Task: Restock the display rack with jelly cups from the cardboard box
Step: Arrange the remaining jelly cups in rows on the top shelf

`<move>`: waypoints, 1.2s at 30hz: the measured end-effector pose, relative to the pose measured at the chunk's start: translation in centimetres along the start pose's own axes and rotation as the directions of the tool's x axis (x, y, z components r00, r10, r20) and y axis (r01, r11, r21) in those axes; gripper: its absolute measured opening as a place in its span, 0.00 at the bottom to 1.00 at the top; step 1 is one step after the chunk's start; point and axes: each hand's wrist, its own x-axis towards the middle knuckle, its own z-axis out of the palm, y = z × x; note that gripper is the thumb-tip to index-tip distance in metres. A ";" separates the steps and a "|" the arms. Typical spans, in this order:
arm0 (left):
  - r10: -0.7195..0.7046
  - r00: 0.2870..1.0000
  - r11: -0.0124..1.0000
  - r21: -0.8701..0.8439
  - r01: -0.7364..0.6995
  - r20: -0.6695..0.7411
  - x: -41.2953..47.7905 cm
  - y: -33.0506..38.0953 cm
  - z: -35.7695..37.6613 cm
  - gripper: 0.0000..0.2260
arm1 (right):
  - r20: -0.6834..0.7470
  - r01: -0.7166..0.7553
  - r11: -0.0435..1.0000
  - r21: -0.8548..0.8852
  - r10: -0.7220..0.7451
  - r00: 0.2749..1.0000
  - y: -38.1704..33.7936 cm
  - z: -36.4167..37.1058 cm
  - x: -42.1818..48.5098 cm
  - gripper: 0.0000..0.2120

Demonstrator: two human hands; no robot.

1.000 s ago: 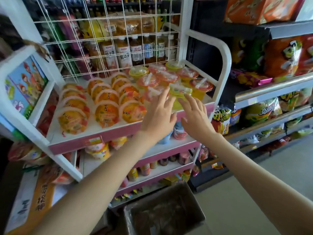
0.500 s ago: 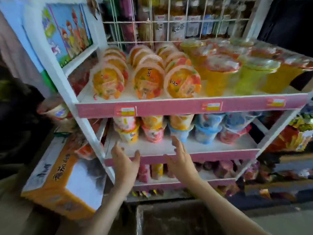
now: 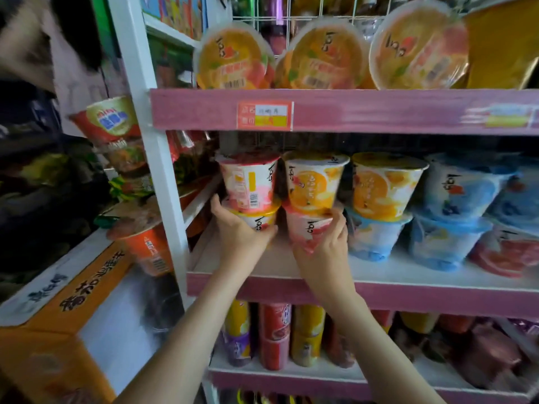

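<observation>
Middle shelf (image 3: 379, 275) of the display rack (image 3: 163, 199), centre of frame.

- Left hand (image 3: 242, 233): fingers clamped round the yellow-lidded jelly cup (image 3: 261, 221) at the bottom of the leftmost stack.
- Right hand (image 3: 322, 252): fingers clamped round the pink jelly cup (image 3: 304, 231) under the next stack.
- Cardboard box not in view.

Progress, as a judgement: well on. Orange cups (image 3: 233, 58) fill the top shelf, lids forward. The middle shelf carries pink, orange and blue cups (image 3: 370, 240) two high, with bare shelf in front at the left. That gap looks like what is left.

Writing: the cup logo is turned sideways and unreadable. A barcode shows on the upper pink cup. The price tag (image 3: 264, 115) is blurred. The orange carton (image 3: 73, 301), lower left, bears Chinese characters.
</observation>
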 end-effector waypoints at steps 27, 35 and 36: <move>0.058 0.993 0.975 0.219 -0.035 -0.101 -1.6 1.3 -1.0 0.51 | -0.086 -0.176 0.984 0.003 0.175 0.981 -1.6 0.4 2.3 0.46; 0.263 0.909 0.959 0.192 -0.209 -0.324 -7.2 2.7 -0.2 0.40 | 0.060 -0.035 0.998 0.045 0.032 0.998 -1.5 -4.7 -1.7 0.39; 0.336 0.883 0.938 0.199 -0.283 -0.327 -9.0 3.4 0.5 0.33 | 0.017 -0.038 0.998 0.052 0.037 0.999 -0.9 -6.2 -2.3 0.36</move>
